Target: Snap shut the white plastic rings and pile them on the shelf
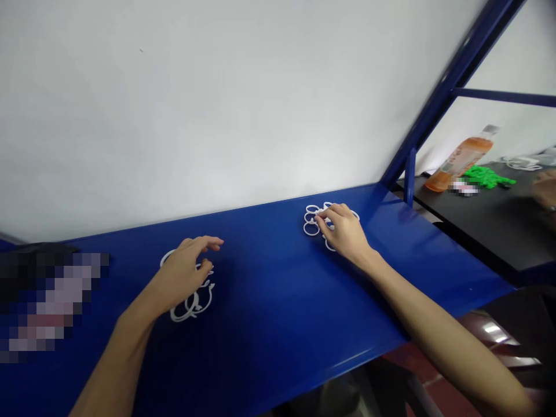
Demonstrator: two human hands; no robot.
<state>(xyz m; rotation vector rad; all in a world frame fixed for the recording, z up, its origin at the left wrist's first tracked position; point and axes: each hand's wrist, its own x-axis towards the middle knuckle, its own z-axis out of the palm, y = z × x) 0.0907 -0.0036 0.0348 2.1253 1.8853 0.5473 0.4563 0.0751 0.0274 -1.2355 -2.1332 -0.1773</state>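
Observation:
On a blue metal bench (269,289) lie two clusters of thin white plastic pieces. My left hand (185,272) hovers over the left cluster (193,301), which has ring and curly shapes; its fingers are curled, with thumb and forefinger close together above the pieces. Whether it holds one I cannot make out. My right hand (343,231) rests on the right cluster of white rings (311,223) near the wall, its fingertips pinching one of the rings.
A white wall rises behind the bench. A blue slanted frame post (438,92) stands at right. Beyond it, a black table (478,220) carries an orange drink bottle (460,159), green plastic parts (486,176) and white parts. Another person's hand (546,188) shows at far right.

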